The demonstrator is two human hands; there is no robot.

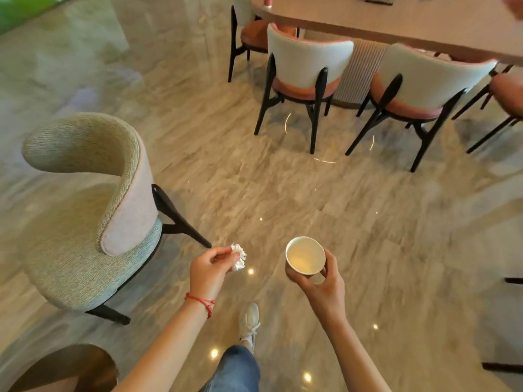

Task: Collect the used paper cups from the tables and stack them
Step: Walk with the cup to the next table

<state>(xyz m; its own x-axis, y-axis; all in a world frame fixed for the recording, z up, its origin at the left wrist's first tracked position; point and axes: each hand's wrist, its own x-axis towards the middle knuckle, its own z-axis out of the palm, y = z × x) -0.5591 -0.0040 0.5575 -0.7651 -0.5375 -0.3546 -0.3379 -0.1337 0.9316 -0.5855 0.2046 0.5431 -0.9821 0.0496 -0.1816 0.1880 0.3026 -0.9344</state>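
Note:
My right hand (322, 281) grips a white paper cup (305, 255) from below, its mouth facing up and its inside showing nothing in it. My left hand (210, 268) pinches a crumpled white tissue (239, 257) between thumb and fingers. Both hands are held out over the marble floor, about a cup's width apart. On the long pink table (410, 21) at the top right stands a pink cup-like object (268, 1), cut off by the frame's edge.
A green-beige armchair (85, 210) stands close on my left. Pink and white dining chairs (305, 72) are tucked along the table ahead. A round brown table (65, 366) shows at the bottom left. Polished marble floor lies between.

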